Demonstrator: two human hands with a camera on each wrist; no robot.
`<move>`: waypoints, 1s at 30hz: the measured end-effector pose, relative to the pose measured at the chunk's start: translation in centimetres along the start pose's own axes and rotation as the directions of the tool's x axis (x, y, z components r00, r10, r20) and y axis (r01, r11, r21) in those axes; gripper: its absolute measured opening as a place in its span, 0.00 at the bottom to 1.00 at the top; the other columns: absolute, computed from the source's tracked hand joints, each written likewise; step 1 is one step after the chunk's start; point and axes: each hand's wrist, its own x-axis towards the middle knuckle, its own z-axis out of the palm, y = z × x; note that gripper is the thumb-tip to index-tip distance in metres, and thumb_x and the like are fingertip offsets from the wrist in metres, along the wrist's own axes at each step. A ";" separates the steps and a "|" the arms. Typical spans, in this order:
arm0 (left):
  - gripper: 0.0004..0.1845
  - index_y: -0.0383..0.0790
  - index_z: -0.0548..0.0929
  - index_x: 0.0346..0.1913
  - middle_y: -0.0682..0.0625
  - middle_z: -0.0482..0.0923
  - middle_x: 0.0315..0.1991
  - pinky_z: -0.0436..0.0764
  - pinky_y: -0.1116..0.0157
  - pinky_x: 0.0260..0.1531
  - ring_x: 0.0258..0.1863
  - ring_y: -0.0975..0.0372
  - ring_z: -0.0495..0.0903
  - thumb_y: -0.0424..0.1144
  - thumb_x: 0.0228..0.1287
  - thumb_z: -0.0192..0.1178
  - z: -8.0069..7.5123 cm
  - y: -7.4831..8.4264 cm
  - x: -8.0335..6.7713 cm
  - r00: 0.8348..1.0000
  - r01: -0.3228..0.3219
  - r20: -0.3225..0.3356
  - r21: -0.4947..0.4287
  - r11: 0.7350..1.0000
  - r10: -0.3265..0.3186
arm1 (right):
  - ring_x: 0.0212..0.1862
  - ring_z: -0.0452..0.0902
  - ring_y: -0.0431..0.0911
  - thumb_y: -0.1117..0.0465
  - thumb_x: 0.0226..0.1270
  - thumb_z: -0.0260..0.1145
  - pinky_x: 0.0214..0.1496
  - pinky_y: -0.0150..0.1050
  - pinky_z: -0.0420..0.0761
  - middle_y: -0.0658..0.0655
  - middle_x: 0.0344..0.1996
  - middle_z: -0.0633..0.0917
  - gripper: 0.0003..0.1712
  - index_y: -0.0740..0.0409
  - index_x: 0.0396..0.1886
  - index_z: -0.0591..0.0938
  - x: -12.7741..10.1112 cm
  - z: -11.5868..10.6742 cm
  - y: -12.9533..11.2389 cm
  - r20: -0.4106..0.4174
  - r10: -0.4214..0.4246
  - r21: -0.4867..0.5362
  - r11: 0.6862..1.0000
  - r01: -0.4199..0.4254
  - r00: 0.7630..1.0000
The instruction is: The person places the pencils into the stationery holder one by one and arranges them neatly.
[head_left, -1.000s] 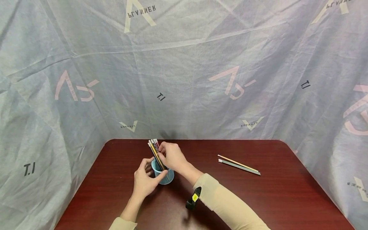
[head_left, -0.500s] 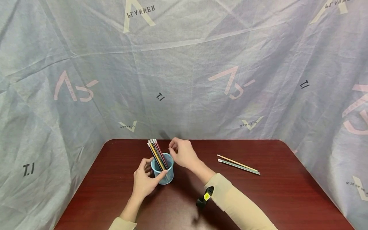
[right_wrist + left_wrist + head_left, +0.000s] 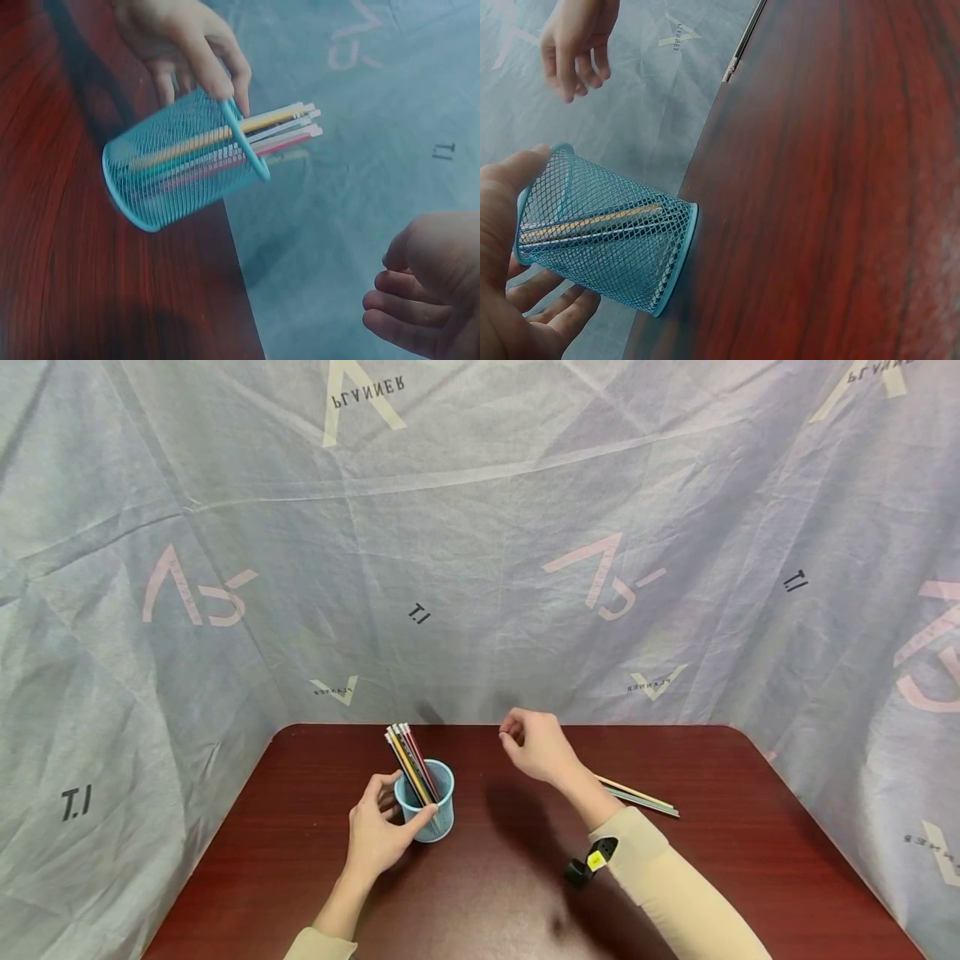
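Observation:
A light blue mesh pencil cup [image 3: 441, 821] stands on the table, left of the middle. My left hand [image 3: 375, 835] grips its near left side, thumb and fingers around the rim. Several pencils [image 3: 407, 755] lean left inside the cup, eraser ends up; yellow, dark and red ones show in the right wrist view. Over the table, to the right of the cup, my right hand [image 3: 542, 747] hangs with loosely curled fingers and nothing in them. Behind the right forearm lie a few loose pencils [image 3: 642, 797], their left ends hidden in the head view.
The dark red wooden table [image 3: 480, 893] ends at its back edge against a grey printed cloth [image 3: 495, 635], which also hangs on both sides. A black wrist camera [image 3: 588, 864] sticks out below the right cuff.
My right hand let go of the pencils in the cup and moved right, away from it, toward the loose pencils. The left hand and the cup have stayed in place.

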 end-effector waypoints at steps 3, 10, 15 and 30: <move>0.35 0.40 0.80 0.56 0.42 0.86 0.62 0.92 0.49 0.52 0.55 0.50 0.90 0.40 0.47 0.87 -0.1 0.0 -0.1 1.000 0.001 -0.004 0.001 1.000 -0.001 | 0.27 0.79 0.39 0.65 0.70 0.71 0.33 0.33 0.80 0.47 0.26 0.87 0.03 0.53 0.35 0.86 -0.6 -0.6 0.9 0.009 -0.003 -0.013 1.000 0.004 1.000; 0.35 0.38 0.79 0.57 0.41 0.86 0.63 0.91 0.48 0.53 0.55 0.49 0.90 0.42 0.49 0.87 -0.3 0.0 0.0 1.000 0.003 0.006 0.008 1.000 -0.003 | 0.26 0.74 0.35 0.66 0.69 0.72 0.31 0.33 0.78 0.47 0.26 0.86 0.04 0.53 0.35 0.86 -2.0 -2.0 3.0 0.032 0.001 -0.031 1.000 0.000 0.999; 0.35 0.38 0.79 0.57 0.41 0.87 0.61 0.91 0.47 0.53 0.55 0.49 0.90 0.44 0.49 0.87 -0.2 0.0 0.0 1.000 0.008 0.016 -0.002 1.000 -0.007 | 0.25 0.75 0.34 0.65 0.70 0.71 0.31 0.33 0.79 0.45 0.25 0.85 0.04 0.53 0.34 0.85 -3.1 -3.2 5.0 0.064 0.032 -0.059 0.998 -0.028 0.997; 0.35 0.39 0.79 0.57 0.42 0.87 0.61 0.91 0.48 0.53 0.56 0.49 0.90 0.43 0.49 0.86 0.0 0.0 -0.1 1.000 0.013 0.007 -0.001 1.000 -0.013 | 0.26 0.75 0.34 0.65 0.68 0.71 0.31 0.34 0.77 0.43 0.23 0.85 0.03 0.53 0.33 0.86 -7.2 -5.6 9.9 0.069 0.121 -0.137 0.984 -0.111 0.990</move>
